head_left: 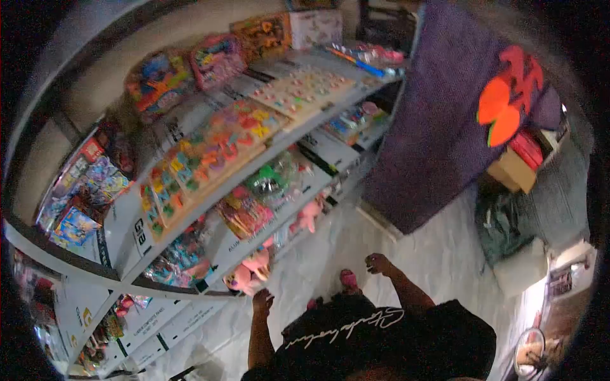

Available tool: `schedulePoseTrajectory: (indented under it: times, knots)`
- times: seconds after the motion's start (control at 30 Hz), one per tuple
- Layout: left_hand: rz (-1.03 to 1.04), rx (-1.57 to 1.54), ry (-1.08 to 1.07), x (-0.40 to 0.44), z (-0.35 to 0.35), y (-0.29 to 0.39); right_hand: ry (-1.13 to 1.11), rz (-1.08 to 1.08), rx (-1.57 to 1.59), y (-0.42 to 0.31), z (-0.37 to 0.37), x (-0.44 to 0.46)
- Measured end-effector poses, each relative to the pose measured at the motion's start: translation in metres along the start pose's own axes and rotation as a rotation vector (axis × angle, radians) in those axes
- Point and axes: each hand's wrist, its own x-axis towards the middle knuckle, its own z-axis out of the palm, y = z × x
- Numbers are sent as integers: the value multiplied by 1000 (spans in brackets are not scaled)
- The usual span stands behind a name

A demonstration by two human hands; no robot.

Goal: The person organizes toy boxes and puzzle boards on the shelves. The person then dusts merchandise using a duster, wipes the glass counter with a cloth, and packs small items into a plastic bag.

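My left hand (262, 300) hangs low beside the lower shelf, close to a pink plush toy (255, 263). Its fingers are loosely bent and a little apart, and I see nothing in them. Out over the pale floor, my right hand (379, 264) is held away from my body with bent, parted fingers and nothing visible in it. Neither hand touches any goods. Wooden letter puzzle boards (219, 146) with colourful pieces lie on the upper shelf (121, 219). Blur hides finer detail.
Bagged toys (244, 213) fill the lower shelf. Colourful boxed toys (159, 82) stand along the wall. A dark purple panel (432, 120) with orange shapes closes the shelf's far end. At right are an open cardboard box (513, 168) and a dark plastic bag (505, 222). Marbled floor (432, 260) lies ahead.
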Motion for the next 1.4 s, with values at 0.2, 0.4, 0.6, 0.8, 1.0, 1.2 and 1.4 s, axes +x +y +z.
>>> schedulePoseTrajectory:
  times: [0.2,0.4,0.6,0.8,1.0,1.2,1.4]
  knots:
    - [-1111,-1007,499,23,-21,44,-201,-174,-203,-190,34,44]
    - [-1278,-1135,868,116,-50,84,-435,-468,-531,-363,67,48]
    - [-1154,-1233,779,239,-85,131,-694,-571,-687,-435,80,54]
    - [-1109,-1223,729,251,-138,165,-877,-719,-832,-474,132,7]
    - [-1147,-1046,933,219,-184,176,-855,-923,-910,-500,199,-24]
    - [-1044,-1045,941,201,-223,183,-527,-1135,-819,-496,227,-28]
    - [-960,-835,816,226,-256,174,91,-1656,-1147,-479,258,-3]
